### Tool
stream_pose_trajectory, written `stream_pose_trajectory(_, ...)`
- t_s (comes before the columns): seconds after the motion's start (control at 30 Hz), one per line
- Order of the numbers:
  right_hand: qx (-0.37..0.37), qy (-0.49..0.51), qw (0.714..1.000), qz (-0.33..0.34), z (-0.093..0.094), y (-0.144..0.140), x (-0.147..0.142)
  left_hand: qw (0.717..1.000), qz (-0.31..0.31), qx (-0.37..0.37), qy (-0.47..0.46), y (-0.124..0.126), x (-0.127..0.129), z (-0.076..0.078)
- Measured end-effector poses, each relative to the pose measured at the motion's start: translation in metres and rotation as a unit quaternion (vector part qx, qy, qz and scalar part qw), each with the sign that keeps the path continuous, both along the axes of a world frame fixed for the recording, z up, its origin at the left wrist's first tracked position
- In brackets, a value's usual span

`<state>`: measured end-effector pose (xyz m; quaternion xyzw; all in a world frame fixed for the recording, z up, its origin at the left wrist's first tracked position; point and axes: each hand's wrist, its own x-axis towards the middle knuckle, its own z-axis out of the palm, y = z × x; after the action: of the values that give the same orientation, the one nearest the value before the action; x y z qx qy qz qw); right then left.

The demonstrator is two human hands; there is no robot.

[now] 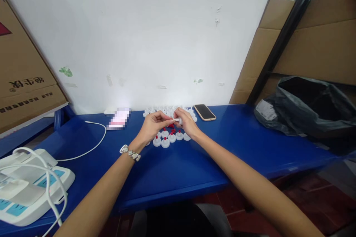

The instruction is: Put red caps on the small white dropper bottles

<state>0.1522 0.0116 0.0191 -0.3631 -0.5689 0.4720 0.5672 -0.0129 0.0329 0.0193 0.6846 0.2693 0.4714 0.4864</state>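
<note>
A plain white wall point(155, 37) closes off the far side, marked with a few scuffs and bits of tape. Flattened cardboard boxes point(303, 44) lean against it on the right, crossed by a dark metal post point(289, 33), and another printed carton point(22, 77) tilts in from the left. Below runs a long blue table point(172, 170), its near edge just above the person's lap and a red floor showing beneath on the right. A black plastic bag point(308, 105) slumps on the table's far right end. At the near left corner sits a white device point(27, 189) with looped cords, and a thin white cable point(89, 144) curves from it toward the wall. The middle near part of the tabletop is bare between the forearms. A phone point(205, 112) lies face up by the wall, just right of a cluster of white caps point(167, 111); nearer rows carry red tips point(168, 139). Above these, the left hand point(152, 126), a watch on its wrist, and the right hand point(186, 122) meet, fingertips pinching one small white cap piece point(178, 120) between them.
</note>
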Motion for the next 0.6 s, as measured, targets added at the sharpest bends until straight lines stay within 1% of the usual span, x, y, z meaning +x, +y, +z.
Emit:
stream_pose_trajectory(0.23, 0.002, -0.013, 1.0, -0.008, -0.002, 0.0, -0.001, 1.0, -0.002, 0.021, -0.001, -0.005, 0.003, 0.002)
stream_pose_trajectory(0.4, 0.013, 0.016, 1.0, -0.021, 0.006, -0.005, -0.001, 0.999, 0.001, 0.029, 0.028, -0.006, 0.001, 0.006)
stream_pose_trajectory(0.6, 0.046, 0.066, 0.996, -0.032, 0.01, -0.009, -0.01, 0.999, 0.015, 0.011, -0.027, -0.011, 0.009, 0.01)
